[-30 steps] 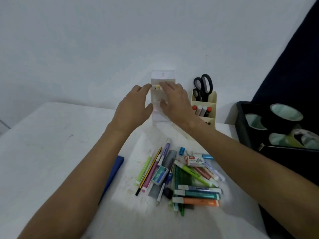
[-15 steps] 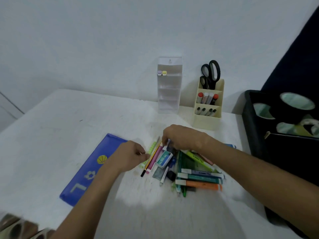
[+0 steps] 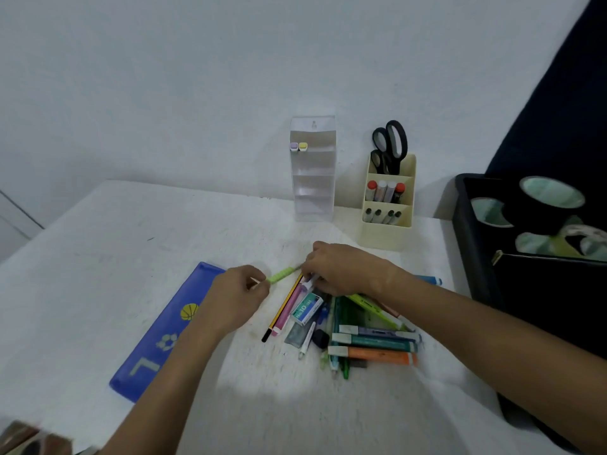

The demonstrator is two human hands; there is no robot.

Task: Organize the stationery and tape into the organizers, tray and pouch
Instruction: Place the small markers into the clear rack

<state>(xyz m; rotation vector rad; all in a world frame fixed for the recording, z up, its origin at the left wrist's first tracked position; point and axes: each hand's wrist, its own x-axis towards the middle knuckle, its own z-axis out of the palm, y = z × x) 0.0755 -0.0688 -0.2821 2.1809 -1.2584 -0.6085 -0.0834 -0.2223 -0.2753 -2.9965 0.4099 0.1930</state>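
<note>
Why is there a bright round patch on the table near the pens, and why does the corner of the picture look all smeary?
Head view: a bright pool of light lies on the table below the pile of pens, with dimmer surface around it; the bottom-left corner is smeared by blur; the wide lens bends the table's far edge; both hands look slightly soft.

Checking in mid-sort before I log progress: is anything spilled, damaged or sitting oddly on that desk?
Nothing looks spilled or broken. The unsorted pile of pens and markers lies criss-crossed beside the blue pouch. Both hands, left hand and right hand, hold a green pen.
</note>
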